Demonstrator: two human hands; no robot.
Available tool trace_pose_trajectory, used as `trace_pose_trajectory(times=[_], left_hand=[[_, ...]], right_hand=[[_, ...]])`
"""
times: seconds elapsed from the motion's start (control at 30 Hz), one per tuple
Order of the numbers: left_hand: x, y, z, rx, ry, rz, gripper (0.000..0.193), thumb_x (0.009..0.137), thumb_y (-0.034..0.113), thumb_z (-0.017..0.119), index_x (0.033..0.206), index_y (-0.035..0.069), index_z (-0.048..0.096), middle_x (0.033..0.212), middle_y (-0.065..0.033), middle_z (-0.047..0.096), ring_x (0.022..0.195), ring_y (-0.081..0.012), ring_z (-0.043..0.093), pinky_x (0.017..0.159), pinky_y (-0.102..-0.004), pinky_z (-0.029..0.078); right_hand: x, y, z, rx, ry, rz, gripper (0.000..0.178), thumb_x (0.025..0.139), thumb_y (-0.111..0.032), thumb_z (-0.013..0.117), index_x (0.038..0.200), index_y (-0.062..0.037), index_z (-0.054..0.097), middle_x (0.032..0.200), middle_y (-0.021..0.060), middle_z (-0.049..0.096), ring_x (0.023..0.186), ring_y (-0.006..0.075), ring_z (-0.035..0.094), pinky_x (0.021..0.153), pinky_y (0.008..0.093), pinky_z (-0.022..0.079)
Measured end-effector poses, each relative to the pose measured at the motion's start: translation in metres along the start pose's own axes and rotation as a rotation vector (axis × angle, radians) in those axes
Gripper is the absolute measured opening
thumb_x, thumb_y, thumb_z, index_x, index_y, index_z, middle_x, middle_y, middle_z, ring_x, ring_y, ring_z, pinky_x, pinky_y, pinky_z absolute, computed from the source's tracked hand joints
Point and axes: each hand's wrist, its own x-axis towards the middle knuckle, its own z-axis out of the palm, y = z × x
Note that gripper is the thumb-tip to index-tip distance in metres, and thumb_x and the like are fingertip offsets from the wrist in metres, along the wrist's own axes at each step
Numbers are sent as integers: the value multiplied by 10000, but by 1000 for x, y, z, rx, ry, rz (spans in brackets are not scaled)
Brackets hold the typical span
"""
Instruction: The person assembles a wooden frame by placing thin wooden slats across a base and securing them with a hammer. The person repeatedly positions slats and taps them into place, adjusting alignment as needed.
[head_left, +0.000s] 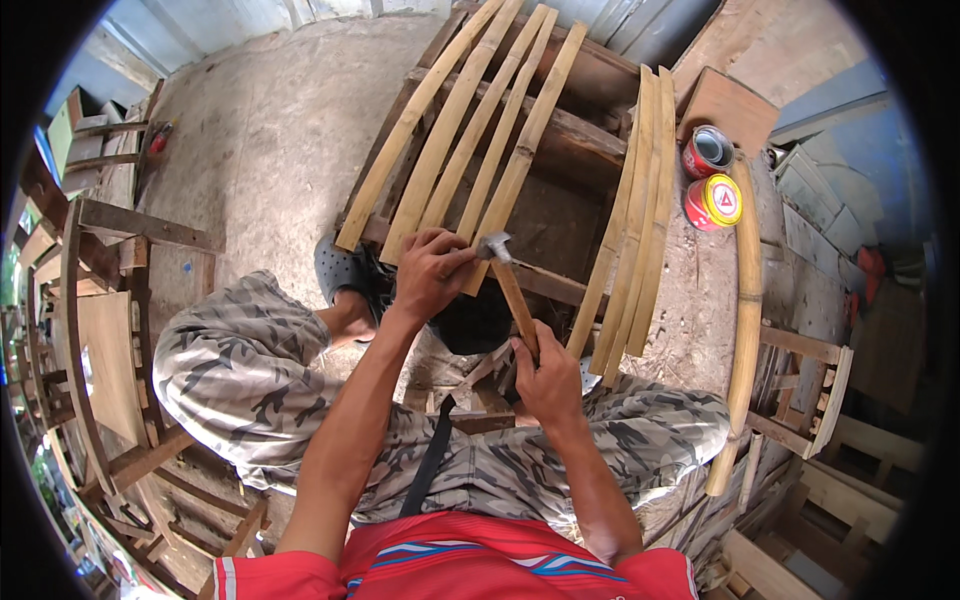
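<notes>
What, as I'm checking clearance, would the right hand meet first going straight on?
Past its hammer, the right hand would probably meet the bamboo slat by the hammer's head; depth is unclear.

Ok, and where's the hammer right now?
In the head view, the hammer is near the centre: its handle is in the right hand, and its head is by the left hand, at the near end of a bamboo strip.

To the right we saw a red open tin (698, 158) just beside a yellow-lidded tin (720, 203), with a brown board (728, 108) near the first. A thick bamboo pole (747, 310) passed beside both, and a small wooden frame (830, 400) was beyond its lower part. Well left, we saw wooden furniture frames (150, 222) and, among them, a pale panel (110, 365).
</notes>
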Motion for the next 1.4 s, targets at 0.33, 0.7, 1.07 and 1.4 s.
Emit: trace_pose_trajectory(times=[0.33,0.7,1.07,1.4], left_hand=[[2,2,-3,24,-15,3,113,798,210,787,905,174,777,938,37,702,1004,-216,636,895,-392,427],[0,0,-1,9,1,7,133,782,205,793,914,190,786,940,42,704,1005,-209,636,893,-394,429],[1,-2,0,26,3,21,136,779,204,794,915,198,783,939,46,703,1000,-206,639,890,-392,426],[0,0,-1,20,-3,-1,108,793,221,798,896,188,792,934,46,703,999,-207,641,903,-393,430]], right_hand=[[0,-9,-2,7,-4,50,334,973,-198,674,1223,14,609,896,265,689,831,480,673,696,480,528],[-5,-4,2,51,46,0,308,978,-185,669,1216,2,614,920,265,686,845,465,678,704,478,528],[-2,-8,0,39,35,33,321,977,-197,660,1225,0,607,958,250,703,867,450,688,710,489,546],[-6,-9,4,36,25,57,304,983,-203,651,1207,-3,607,954,260,698,868,459,684,716,508,540]])
